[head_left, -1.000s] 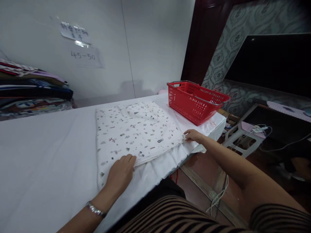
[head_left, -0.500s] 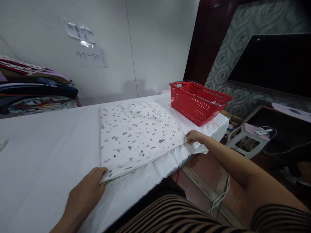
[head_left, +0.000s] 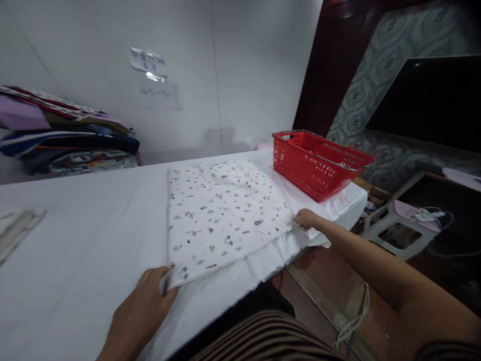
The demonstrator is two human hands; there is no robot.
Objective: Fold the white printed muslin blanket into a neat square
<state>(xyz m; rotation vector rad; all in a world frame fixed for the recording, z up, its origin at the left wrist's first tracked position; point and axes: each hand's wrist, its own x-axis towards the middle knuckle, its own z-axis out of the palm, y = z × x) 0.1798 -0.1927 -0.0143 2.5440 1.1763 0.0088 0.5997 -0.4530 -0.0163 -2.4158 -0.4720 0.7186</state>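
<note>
A white cloth [head_left: 225, 210] with small grey and green prints lies folded in a rough square on the white-covered table [head_left: 93, 240]. My left hand [head_left: 146, 301] pinches its near left corner between thumb and fingers. At the near right corner, my right hand [head_left: 307, 219] is closed on the edge of the same cloth. The near edge runs between both hands, close to the table's front edge. Slight wrinkles show along the far side of the cloth.
A red plastic basket [head_left: 319, 170] stands at the table's right end. Folded clothes [head_left: 75, 133] are stacked at the back left. Another folded fabric piece [head_left: 18, 228] lies at the left edge. A stool [head_left: 406, 225] with cables stands beyond the table on the right.
The view has turned slightly left, so everything sits further right. The cloth's near edge looks more even, with the layer that stuck out beneath no longer showing. Both hands keep their corners.
</note>
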